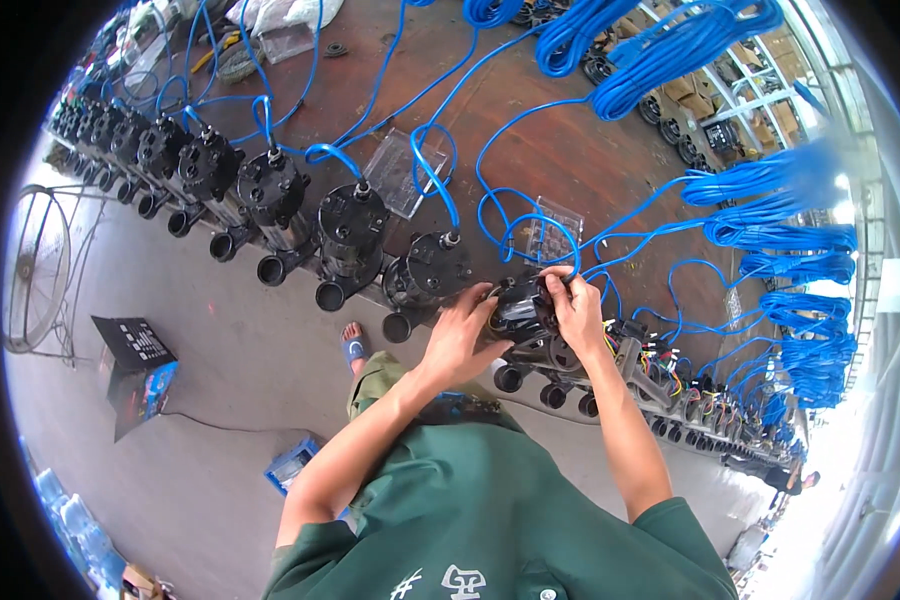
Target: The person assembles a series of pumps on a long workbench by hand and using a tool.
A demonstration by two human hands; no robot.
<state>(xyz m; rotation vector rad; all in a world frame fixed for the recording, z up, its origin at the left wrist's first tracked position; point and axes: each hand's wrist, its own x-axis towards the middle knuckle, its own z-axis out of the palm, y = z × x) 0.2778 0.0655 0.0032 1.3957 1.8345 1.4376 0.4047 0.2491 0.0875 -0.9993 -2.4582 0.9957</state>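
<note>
My left hand [458,342] curls round the side of a glossy black pump cover [522,312], which is tilted above a pump body in the row. My right hand [576,312] closes at the cover's right side, its thumb and forefinger at the lower end of a blue cable [576,250]. The underside of the cover is hidden. Just left of my left hand stands a capped pump [432,268] with a blue cable rising from its top. Right of the cover, uncapped pumps show loose coloured wires [660,362].
More capped pumps [272,190] line the bench edge to the left. Coiled blue cables [690,55] hang or lie along the far side. Two clear plastic trays [402,172] rest on the brown bench top [530,140]. A blue crate [292,464] and an open black case [135,345] stand on the floor.
</note>
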